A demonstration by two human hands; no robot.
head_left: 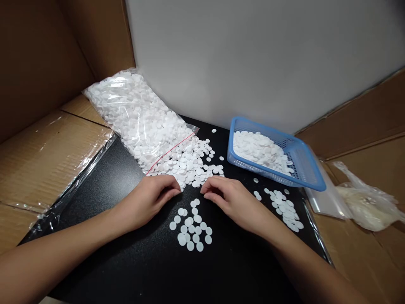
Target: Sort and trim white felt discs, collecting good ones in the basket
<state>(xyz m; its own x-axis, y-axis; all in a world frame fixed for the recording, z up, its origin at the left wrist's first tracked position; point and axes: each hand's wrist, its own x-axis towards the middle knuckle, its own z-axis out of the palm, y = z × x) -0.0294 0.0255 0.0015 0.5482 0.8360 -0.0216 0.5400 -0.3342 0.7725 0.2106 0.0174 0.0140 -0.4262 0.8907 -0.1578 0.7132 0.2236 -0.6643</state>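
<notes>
My left hand (152, 198) rests palm down on a black mat (133, 261), fingers curled with the tips at the edge of a heap of small white discs (193, 162). My right hand (232, 200) lies opposite it, fingers also curled, tips close to the same heap. Between my wrists sits a small flat cluster of white discs (191, 230). The heap spills from an open clear zip bag (136, 116) full of discs at the back left. I cannot make out anything held in either hand.
A blue plastic basket (308, 173) with white discs stands at the back right, with another loose patch of discs (284, 209) in front of it. Cardboard walls (41, 152) flank both sides. A crumpled clear bag (367, 204) lies at the far right. A grey wall stands behind.
</notes>
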